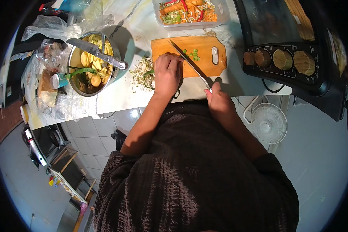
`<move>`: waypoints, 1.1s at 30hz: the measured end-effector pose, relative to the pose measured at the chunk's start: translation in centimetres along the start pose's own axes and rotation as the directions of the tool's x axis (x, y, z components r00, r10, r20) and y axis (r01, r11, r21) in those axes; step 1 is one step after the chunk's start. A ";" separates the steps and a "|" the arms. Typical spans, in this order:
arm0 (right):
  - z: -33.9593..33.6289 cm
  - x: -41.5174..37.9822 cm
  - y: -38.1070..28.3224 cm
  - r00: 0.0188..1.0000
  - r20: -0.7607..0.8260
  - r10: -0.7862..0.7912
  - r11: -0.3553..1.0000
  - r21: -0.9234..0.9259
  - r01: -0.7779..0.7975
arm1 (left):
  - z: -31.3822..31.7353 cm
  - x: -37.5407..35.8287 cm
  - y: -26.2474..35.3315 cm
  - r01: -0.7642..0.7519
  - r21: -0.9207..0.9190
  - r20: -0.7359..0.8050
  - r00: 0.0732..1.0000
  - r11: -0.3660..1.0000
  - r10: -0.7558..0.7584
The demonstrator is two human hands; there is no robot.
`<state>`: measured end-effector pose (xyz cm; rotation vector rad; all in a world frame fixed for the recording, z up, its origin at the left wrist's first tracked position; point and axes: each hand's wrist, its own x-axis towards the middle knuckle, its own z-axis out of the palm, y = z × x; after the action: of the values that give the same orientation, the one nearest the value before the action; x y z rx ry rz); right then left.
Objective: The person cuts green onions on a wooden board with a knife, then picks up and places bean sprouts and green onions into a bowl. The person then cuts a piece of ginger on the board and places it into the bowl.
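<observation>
My right hand (pixel 219 101) is closed round the handle of a kitchen knife (pixel 195 65), its blade slanting up and left across the wooden cutting board (pixel 205 70). My left hand (pixel 168 73) rests on the board's left side with fingers curled down, close to the blade. A green stalk (pixel 150 72) pokes out beside this hand; most of it is hidden under the fingers. Several chopped green pieces (pixel 195 55) lie right of the blade. A heap of bean sprouts (pixel 142 75) sits on the counter just left of the board.
On the left stands a metal pot (pixel 113 77) of yellow pieces, with a second knife (pixel 96 52) across its rim. Plastic bags (pixel 63 102) surround it. A plastic container (pixel 189 26) of vegetables is behind the board. A black oven (pixel 272 73) with wooden knobs stands right.
</observation>
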<state>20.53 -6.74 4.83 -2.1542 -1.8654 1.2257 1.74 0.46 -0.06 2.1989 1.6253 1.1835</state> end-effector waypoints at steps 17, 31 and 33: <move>0.2 0.5 0.1 0.995 -0.100 -0.012 0.998 -0.055 0.007 | -0.2 -0.4 0.4 -0.029 0.081 0.039 0.999 0.996 0.026; -0.3 -1.0 1.1 0.986 -0.167 0.024 0.999 0.033 -0.018 | -0.1 0.4 0.3 0.000 -0.004 0.115 0.993 1.000 0.000; -0.6 -0.9 0.4 0.994 -0.088 0.061 0.998 0.037 -0.058 | -0.2 0.5 0.4 0.017 -0.001 0.126 0.992 1.000 -0.016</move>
<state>21.22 -7.34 5.58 -2.2233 -1.7449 1.1421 1.99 0.68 0.56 2.2057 1.5877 1.0197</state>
